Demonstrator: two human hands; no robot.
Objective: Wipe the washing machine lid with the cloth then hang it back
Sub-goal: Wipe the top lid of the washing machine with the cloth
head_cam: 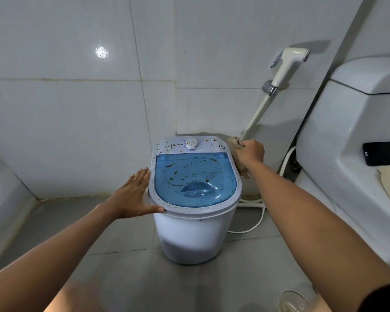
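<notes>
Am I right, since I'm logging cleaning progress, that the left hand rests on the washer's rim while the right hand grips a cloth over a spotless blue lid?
Not quite. The head view shows the translucent blue plastic lid speckled with brown stains, not spotless. The left hand rests on the white rim, and the right hand holds the beige cloth in its grip.

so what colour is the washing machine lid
Translucent blue lid, speckled with brownish-orange stains, set in a white rim; the head view shows it.

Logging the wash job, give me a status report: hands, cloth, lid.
Left hand open, flat against washing machine rim. Right hand shut on cloth beside the machine. Blue lid closed, brown-speckled, unwiped. Nothing blocking.
</notes>
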